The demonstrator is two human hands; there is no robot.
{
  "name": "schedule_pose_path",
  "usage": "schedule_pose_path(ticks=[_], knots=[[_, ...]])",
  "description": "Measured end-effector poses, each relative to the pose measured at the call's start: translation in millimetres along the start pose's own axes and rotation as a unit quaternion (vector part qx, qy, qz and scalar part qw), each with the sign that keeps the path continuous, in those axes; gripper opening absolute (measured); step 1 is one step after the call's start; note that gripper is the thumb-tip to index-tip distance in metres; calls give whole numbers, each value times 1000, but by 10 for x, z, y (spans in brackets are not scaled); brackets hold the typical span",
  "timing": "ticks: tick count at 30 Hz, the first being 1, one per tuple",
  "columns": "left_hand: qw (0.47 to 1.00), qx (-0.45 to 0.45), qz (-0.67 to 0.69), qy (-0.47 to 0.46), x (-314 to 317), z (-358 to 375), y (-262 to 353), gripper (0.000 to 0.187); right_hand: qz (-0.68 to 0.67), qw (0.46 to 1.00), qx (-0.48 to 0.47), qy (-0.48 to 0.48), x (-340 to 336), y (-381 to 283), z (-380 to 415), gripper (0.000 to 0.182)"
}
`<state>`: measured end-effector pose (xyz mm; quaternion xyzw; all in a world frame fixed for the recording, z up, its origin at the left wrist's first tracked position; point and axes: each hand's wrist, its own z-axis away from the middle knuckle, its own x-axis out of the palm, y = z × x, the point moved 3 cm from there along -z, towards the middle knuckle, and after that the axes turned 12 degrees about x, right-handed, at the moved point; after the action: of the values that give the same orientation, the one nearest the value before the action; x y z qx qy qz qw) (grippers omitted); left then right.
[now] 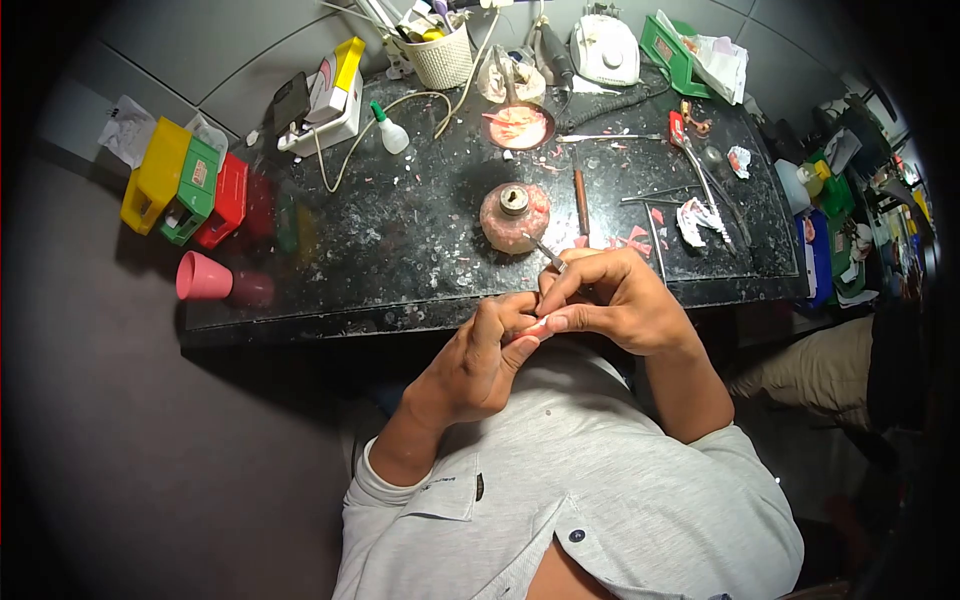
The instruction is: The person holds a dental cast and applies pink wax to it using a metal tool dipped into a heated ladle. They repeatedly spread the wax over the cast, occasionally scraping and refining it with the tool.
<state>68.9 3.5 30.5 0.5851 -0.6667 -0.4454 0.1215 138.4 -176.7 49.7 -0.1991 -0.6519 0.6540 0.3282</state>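
Observation:
My left hand (468,358) is closed, thumb and fingers pinching a small pink piece with a white edge (540,328), which looks like part of a denture. Most of that piece is hidden by my fingers. My right hand (632,302) is closed around a slim metal carving tool (548,253), whose end points up and left towards the burner. Its thumb also touches the pink piece. Just beyond my hands stands a round, pink-crusted spirit burner (514,222) with a metal neck; I cannot make out a flame.
Pink scraps (632,242), a brown-handled tool (581,205) and a red-handled tool (680,135) lie on the black bench (380,260). Behind are a pan of pink material (518,127) and a green-capped bottle (390,131). A pink cup (204,276) sits left, near coloured bins (190,185).

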Motion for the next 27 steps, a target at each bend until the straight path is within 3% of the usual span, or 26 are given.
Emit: schedule_pose_path(ticks=[8, 9, 12, 18, 27], knots=[[998, 33, -58, -1, 40, -6, 8, 13, 42, 999, -7, 15, -4, -10, 23, 11], [1000, -8, 4, 13, 47, 13, 4, 13, 36, 999, -6, 12, -3, -34, 48, 11], [1000, 20, 0, 14, 56, -19, 43, 22, 13, 1000, -2, 1, -38, -61, 105, 13], [1000, 17, -11, 7, 88, -16, 98, 18, 24, 999, -11, -32, -56, -23, 125, 15], [992, 44, -120, -12, 98, -51, 231, 17, -3, 999, -8, -38, -7, -42, 135, 11]])
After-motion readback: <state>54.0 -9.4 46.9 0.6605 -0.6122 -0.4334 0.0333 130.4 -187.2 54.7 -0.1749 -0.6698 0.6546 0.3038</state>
